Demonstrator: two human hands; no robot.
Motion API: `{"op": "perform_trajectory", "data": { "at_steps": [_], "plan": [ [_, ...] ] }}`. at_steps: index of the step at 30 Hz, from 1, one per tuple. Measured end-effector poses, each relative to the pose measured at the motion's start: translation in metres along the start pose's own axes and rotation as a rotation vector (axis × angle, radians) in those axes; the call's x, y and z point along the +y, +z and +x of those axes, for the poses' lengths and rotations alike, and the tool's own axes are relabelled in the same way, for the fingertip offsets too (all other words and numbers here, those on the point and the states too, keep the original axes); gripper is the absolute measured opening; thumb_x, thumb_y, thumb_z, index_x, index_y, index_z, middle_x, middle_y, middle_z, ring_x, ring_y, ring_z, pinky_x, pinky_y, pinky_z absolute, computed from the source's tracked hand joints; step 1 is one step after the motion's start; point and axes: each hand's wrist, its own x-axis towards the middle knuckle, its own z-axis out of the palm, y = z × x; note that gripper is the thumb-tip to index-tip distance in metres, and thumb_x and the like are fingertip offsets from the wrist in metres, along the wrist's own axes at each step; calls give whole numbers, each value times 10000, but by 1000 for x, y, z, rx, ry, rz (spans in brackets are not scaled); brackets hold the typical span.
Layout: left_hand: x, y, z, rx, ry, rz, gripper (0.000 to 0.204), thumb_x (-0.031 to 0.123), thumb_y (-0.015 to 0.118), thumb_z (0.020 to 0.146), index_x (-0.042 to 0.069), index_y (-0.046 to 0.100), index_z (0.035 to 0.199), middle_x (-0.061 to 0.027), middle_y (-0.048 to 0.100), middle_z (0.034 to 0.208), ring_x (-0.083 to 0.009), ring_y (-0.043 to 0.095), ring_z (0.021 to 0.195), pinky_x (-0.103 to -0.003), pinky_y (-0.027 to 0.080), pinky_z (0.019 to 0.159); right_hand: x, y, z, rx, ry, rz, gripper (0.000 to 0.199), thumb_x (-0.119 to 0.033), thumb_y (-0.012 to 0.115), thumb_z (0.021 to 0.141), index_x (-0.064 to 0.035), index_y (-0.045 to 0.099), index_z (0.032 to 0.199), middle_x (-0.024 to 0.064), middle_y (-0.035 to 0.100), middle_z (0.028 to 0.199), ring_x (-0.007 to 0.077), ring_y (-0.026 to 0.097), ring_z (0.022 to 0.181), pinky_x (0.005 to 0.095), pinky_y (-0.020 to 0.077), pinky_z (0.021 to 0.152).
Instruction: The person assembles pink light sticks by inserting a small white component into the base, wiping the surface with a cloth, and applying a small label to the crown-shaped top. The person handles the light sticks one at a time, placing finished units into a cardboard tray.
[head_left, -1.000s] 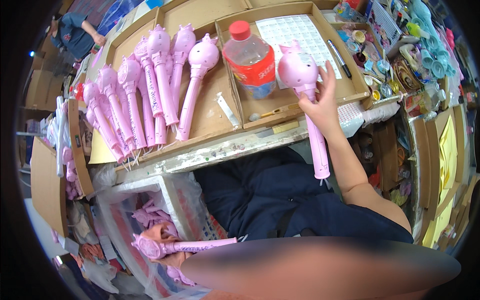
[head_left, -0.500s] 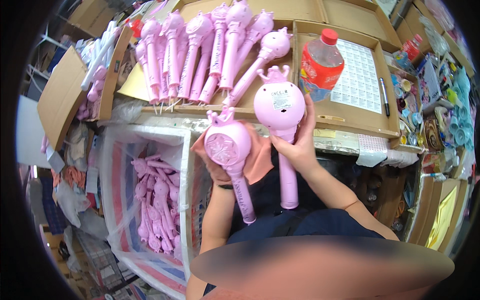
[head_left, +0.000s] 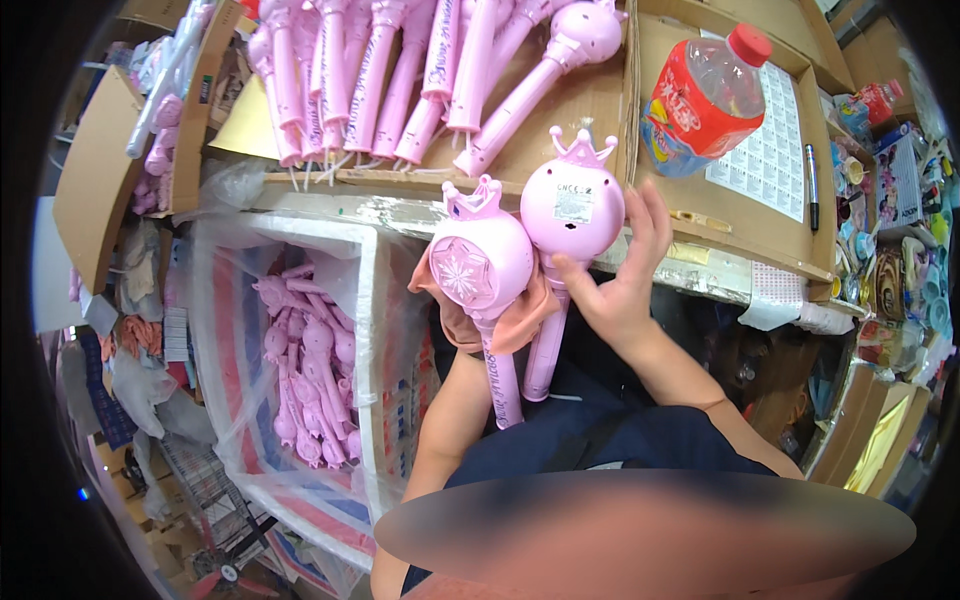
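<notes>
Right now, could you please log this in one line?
right hand: open at labeled wand; snowflake wand: against orange cloth; left hand: grip hidden

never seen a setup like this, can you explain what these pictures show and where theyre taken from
There is no machine: a person works with bare hands, filmed by a fisheye camera worn on the head, looking down. The left hand, hidden by an orange cloth, seems to hold a pink wand. The right hand is open, thumb at the neck of a second wand. Cardboard trays in front hold more wands, a bottle, a printed sheet and a marker.
</notes>
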Motion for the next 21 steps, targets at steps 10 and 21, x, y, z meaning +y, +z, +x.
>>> {"op": "perform_trajectory", "data": {
  "at_steps": [10,21],
  "plan": [
    [6,43,6,5,87,1953,806,330,601,813,18,223,1453,-184,326,1429,-322,232,1384,-495,150,1119,9,-14,25,-140,-95,98,629,-256,819,681,-77,578,1234,251,441,1306,359,510,1126,403,442,933],
    [5,41,3,33,22,1942,834,402,610,801,30,240,1450,-175,306,1440,-360,183,1394,-475,124,1140,17,-11,22,-103,-123,159,597,-300,851,646,-123,618,1167,244,452,1299,362,536,1090,389,477,888]
  ]
}}
